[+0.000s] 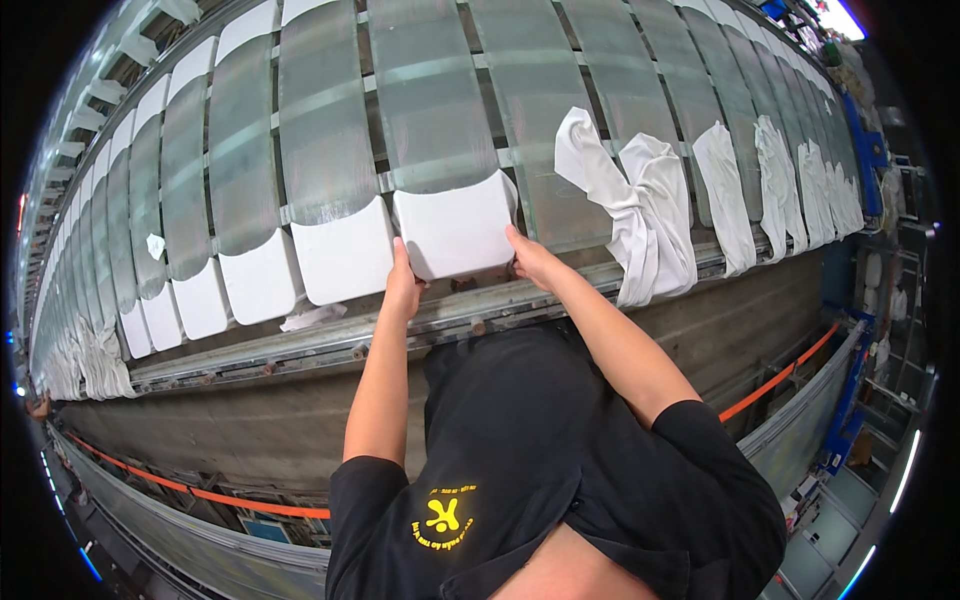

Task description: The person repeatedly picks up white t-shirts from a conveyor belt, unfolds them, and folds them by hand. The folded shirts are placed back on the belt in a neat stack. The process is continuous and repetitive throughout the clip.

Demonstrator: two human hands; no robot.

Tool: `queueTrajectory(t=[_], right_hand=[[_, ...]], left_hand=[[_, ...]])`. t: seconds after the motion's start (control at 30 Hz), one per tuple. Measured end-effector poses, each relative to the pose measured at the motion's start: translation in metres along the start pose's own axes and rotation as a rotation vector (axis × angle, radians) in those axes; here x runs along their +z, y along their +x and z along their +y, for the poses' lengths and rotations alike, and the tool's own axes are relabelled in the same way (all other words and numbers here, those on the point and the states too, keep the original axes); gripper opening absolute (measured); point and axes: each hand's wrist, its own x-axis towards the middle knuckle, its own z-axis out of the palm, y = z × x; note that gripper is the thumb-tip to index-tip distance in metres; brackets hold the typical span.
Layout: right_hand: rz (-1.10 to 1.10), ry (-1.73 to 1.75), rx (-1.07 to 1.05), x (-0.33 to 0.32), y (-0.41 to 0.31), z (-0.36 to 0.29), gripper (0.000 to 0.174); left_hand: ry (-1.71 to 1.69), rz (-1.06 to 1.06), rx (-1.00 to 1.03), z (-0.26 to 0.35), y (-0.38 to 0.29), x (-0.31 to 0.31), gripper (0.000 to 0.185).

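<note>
A white fabric piece (pixel 457 229) covers the near end of a greenish translucent board (pixel 439 127), its inner edge curved. My left hand (pixel 403 285) grips the left side of this piece, thumb along the edge and fingers underneath. On its other side my right hand (pixel 531 259) pinches the right edge near the corner. Just left, another white fabric piece (pixel 345 251) lies smooth over the neighbouring board. To the right of my hands, a crumpled white cloth (pixel 637 210) drapes over board ends and hangs across the metal rail (pixel 480 319).
More boards run in a long row both ways, several with white pieces at their ends. Further loose white cloths (pixel 724 199) hang over the rail at right, and a bunched heap (pixel 97 360) at far left. Behind me runs another table with an orange strip (pixel 259 508).
</note>
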Motion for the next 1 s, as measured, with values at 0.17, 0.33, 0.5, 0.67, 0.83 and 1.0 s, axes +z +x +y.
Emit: queueTrajectory(t=[0.17,0.33,0.5,0.67,0.83,1.0], right_hand=[[0.081,-0.14,-0.024,-0.002,-0.002,0.006,0.091],[0.23,-0.667,-0.261,0.009,-0.039,-0.005,0.09],[0.544,-0.391,-0.575,-0.043,-0.106,-0.013,0.053],[1.245,-0.795,-0.438,-0.135,-0.155,0.026,0.039],[1.056,-0.481,-0.39,-0.176,-0.152,0.063,0.03],[1.157,-0.493,-0.448,-0.189,-0.146,0.074,0.036]], left_hand=[[0.014,0.058,-0.004,-0.006,0.019,-0.008,0.091],[0.166,0.14,0.099,-0.01,0.008,0.001,0.102],[0.395,0.126,0.213,0.0,-0.054,0.007,0.081],[0.369,0.067,0.37,0.002,-0.097,0.029,0.049],[0.376,-0.17,0.367,-0.023,-0.087,0.099,0.04],[0.644,-0.374,0.185,-0.06,-0.043,0.207,0.047]])
